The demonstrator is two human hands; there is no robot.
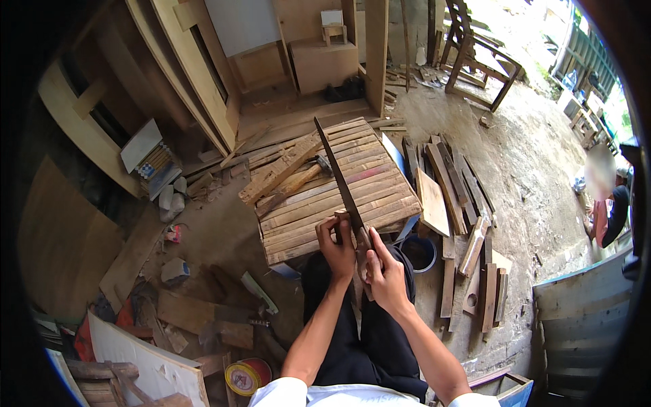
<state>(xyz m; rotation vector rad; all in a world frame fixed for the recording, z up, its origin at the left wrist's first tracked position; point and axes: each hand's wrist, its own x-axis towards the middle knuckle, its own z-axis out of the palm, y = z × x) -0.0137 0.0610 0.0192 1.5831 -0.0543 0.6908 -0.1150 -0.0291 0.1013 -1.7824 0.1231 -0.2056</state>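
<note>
My right hand (385, 275) is wrapped round the wooden handle of a handsaw (341, 180). The long dark blade points away from me over a low table topped with bamboo slats (366, 180). Close beside the blade, my left hand (336, 249) is closed, with a small piece of wood (342, 215) showing at its fingertips; most of that piece is hidden. Farther off on the slats lie a hammer (298, 180) with a wooden handle and a rough, notched plank (283, 169).
Wood offcuts (447, 180) lie in a heap right of the table, near a dark blue bucket (418, 254). Wooden cabinet frames (376, 61) stand at the back, a wooden chair (478, 61) at the far right. A person (602, 200) sits at the right edge. A round tin (242, 377) is near left.
</note>
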